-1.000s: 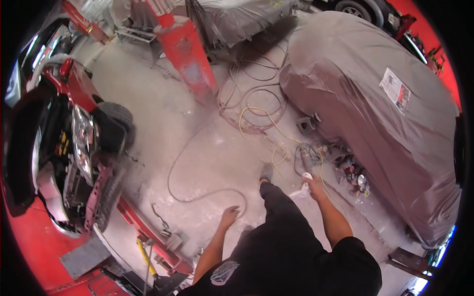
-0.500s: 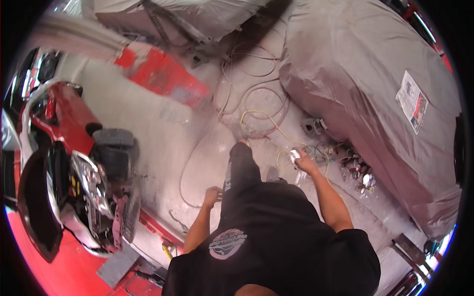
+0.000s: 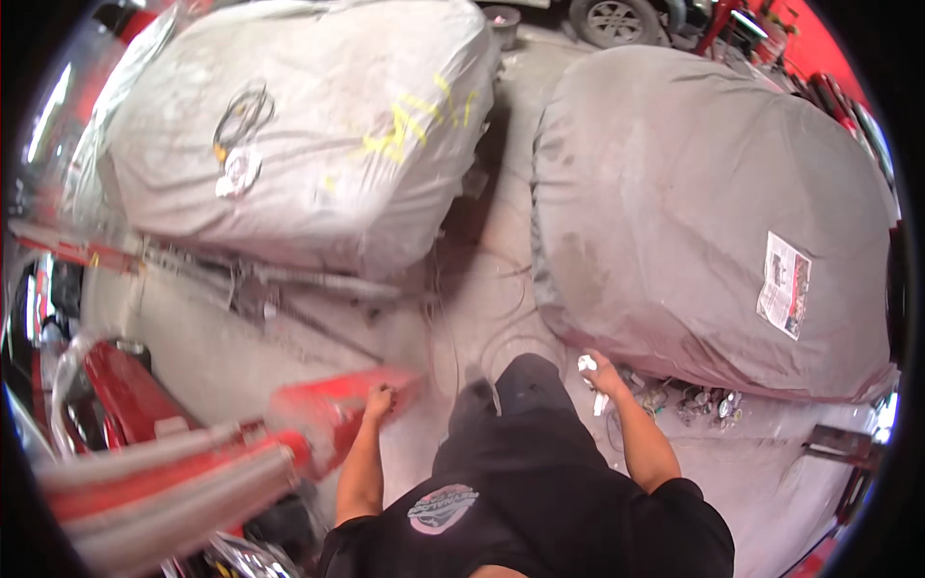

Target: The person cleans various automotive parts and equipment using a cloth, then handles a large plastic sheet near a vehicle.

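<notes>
In my right hand (image 3: 604,374) is a crumpled white piece (image 3: 587,363), perhaps paper or cloth, with the fingers closed round it. A pale strip hangs just below that hand; its kind is unclear. My left hand (image 3: 382,400) hangs at my other side with its fingers curled in, and nothing shows in it. Behind it stands a red metal post base (image 3: 332,409), blurred. Closest to my right hand lies a heap of small parts (image 3: 711,405) on the floor, beside a vehicle under a grey cover (image 3: 665,212).
Another vehicle under a pale cover (image 3: 318,144) is ahead on the left, a coiled cable (image 3: 246,120) on top. Newspaper (image 3: 785,286) lies on the grey cover. A red and grey post (image 3: 193,482) crosses at lower left, near red body panels (image 3: 140,385). Hoses trail between the vehicles.
I have moved forward, and my view has lifted toward the covered vehicles. The red post now sits lower, beside my left hand. My right hand still holds the white piece.
</notes>
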The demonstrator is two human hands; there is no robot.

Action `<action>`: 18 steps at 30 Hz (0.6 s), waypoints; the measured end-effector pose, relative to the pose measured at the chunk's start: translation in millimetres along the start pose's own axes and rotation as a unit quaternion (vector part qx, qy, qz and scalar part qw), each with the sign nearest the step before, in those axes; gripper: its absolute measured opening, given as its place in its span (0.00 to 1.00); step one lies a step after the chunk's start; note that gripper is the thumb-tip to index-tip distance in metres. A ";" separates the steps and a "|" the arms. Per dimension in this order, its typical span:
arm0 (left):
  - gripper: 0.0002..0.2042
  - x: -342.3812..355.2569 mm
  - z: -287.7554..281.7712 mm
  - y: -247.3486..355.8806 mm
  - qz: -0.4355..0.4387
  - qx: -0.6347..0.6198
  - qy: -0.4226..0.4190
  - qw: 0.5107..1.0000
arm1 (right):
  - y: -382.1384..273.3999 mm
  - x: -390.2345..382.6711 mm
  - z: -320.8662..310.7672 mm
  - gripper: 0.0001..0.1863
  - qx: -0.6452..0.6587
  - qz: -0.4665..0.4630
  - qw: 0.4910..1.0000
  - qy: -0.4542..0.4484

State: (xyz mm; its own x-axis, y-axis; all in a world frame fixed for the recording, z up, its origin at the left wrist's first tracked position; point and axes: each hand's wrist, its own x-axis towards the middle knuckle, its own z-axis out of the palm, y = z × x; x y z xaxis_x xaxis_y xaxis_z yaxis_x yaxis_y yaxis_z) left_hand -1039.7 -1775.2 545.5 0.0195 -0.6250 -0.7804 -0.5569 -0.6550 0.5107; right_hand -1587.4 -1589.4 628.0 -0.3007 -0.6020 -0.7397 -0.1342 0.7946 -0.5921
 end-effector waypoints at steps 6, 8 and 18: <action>0.09 119.5 -13.9 202.7 0.089 0.035 -0.014 0.995 | -13.9 99.3 -9.4 0.35 -0.081 -0.089 0.991 0.054; 0.09 158.8 -3.1 256.9 0.099 0.047 -0.036 0.993 | 3.8 154.8 0.0 0.33 -0.177 -0.116 0.977 0.038; 0.12 262.7 59.5 502.9 0.058 0.162 -0.205 0.964 | -165.4 407.2 -164.2 0.17 -0.241 -0.058 0.961 0.123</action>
State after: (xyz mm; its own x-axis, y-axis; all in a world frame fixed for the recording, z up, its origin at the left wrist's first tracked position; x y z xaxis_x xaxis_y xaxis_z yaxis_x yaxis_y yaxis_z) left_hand -1364.0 -2243.5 575.9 -0.3511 -0.4214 -0.8361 -0.7665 -0.3835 0.5152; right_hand -1842.7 -1953.1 477.3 -0.4644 -0.6987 -0.5442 -0.5845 0.7034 -0.4044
